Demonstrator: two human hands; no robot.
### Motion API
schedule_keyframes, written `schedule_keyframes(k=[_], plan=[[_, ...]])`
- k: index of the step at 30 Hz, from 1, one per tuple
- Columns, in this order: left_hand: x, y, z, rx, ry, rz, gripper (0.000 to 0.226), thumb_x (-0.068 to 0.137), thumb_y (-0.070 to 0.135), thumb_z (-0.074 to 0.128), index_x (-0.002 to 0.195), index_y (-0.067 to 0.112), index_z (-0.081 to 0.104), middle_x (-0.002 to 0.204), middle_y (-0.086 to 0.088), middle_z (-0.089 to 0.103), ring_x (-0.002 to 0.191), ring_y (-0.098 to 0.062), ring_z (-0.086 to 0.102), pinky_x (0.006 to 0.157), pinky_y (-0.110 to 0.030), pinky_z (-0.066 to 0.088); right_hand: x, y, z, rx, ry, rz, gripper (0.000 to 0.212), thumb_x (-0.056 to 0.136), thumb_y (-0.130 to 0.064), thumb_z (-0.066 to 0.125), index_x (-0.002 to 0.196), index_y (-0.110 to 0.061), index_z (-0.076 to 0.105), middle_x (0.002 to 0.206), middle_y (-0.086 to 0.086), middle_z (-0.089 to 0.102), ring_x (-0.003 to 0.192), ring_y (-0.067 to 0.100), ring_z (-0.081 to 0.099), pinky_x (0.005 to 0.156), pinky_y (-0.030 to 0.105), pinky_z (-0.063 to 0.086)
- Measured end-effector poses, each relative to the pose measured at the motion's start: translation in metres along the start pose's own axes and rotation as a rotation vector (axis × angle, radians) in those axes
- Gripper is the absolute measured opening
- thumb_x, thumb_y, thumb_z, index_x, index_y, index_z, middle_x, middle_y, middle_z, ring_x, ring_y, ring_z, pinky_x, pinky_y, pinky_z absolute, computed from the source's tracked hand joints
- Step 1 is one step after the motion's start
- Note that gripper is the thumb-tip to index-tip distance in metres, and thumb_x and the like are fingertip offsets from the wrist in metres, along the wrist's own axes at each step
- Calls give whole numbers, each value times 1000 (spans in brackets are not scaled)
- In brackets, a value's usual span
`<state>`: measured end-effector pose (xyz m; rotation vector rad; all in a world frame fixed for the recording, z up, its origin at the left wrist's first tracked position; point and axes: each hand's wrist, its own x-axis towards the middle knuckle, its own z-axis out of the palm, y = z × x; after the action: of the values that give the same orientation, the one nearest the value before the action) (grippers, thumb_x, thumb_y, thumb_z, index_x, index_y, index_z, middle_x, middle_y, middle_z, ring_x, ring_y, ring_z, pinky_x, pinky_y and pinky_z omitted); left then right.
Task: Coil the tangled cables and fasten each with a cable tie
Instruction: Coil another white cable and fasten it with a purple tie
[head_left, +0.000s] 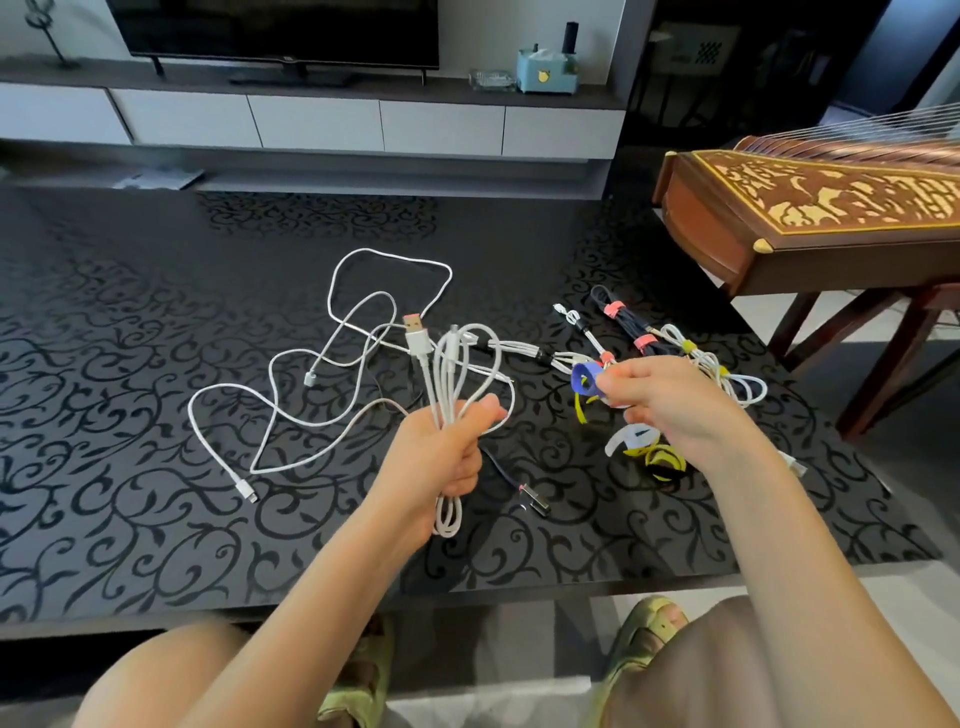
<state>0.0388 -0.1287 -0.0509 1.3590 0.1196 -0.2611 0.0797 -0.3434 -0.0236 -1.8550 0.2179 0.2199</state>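
Head view looks down on a black counter (156, 364) with a glossy scroll pattern, in a living room with a television (270, 26) on a low white cabinet (311, 122) beyond it. The left hand (441, 452) is clenched around a folded white cable (452, 374), loops sticking out above and below the fist and a USB plug at the top. Right of that bundle, at about the same height, the right hand (670, 405) pinches a blue cable tie (584, 376) at its fingertips. Left of the bundle a loose white cable (332, 332) sprawls in open curves on the counter. Right of it and farther back lie a dark cable with pink ties (631, 322) and a white cable with yellow ties (727, 374); spare yellow and white ties (654, 452) lie under the right hand. A wooden zither (810, 208) stands off the counter's right edge. Bare counter spreads left of the bundle and toward the near edge.
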Motion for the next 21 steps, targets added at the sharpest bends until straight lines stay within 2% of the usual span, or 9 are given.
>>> schedule_keyframes(k=[4,6,9,10,12,15,18,19,21], plan=[[2,-6,10,66,-29,-23,37,93,29,58,107,-5,61,53,6,25,43,-8,22,37,-18,17,-9,-4,11,334,-187,86,21,91,3,49,74,-5,55,69,6,66,58,13,53,53,20,44],[4,-8,17,51,-59,-36,40,93,31,58,106,-7,58,53,6,24,43,-8,21,37,-18,16,-17,-6,19,458,-276,120,19,88,3,49,72,-6,52,66,8,64,53,13,53,50,19,46],[7,-9,22,-43,-116,-34,23,95,25,55,83,5,56,48,9,24,39,-5,20,35,-15,17,-27,-4,31,492,-387,137,3,83,-3,54,80,-5,53,63,6,62,54,12,52,53,19,48],[7,-8,22,-78,-118,-34,22,95,19,54,76,9,55,46,9,26,38,-4,21,34,-15,17,-31,-3,34,473,-398,140,4,85,-2,53,82,-5,54,62,6,62,53,12,52,53,19,48],[8,-4,19,-116,-100,-30,18,94,5,51,77,8,56,45,8,38,35,-3,23,33,-14,19,-36,-3,38,480,-373,122,7,88,1,52,87,-5,55,57,5,59,49,11,49,49,18,44],[5,-1,10,-55,-91,-10,15,89,-3,54,77,5,57,55,-6,48,37,-6,25,35,-16,17,-40,-7,36,694,-309,68,24,75,2,54,96,-2,64,53,8,54,46,13,46,43,20,38],[-3,0,6,133,-187,1,16,89,5,60,73,4,58,58,-9,46,40,-9,26,37,-17,18,-40,-9,34,854,-265,34,23,68,0,53,75,0,75,65,13,67,52,15,58,49,21,49],[-6,0,5,157,-242,-17,15,90,7,59,75,3,57,57,-6,46,40,-8,26,37,-16,19,-40,-10,33,883,-274,22,24,68,2,52,74,0,75,73,15,70,57,16,62,54,20,52],[-11,-1,4,121,-311,-62,13,89,8,58,78,2,58,56,-2,43,39,-7,25,36,-16,19,-40,-9,33,873,-304,-31,27,67,6,53,85,2,73,85,16,71,66,16,64,62,20,54]])
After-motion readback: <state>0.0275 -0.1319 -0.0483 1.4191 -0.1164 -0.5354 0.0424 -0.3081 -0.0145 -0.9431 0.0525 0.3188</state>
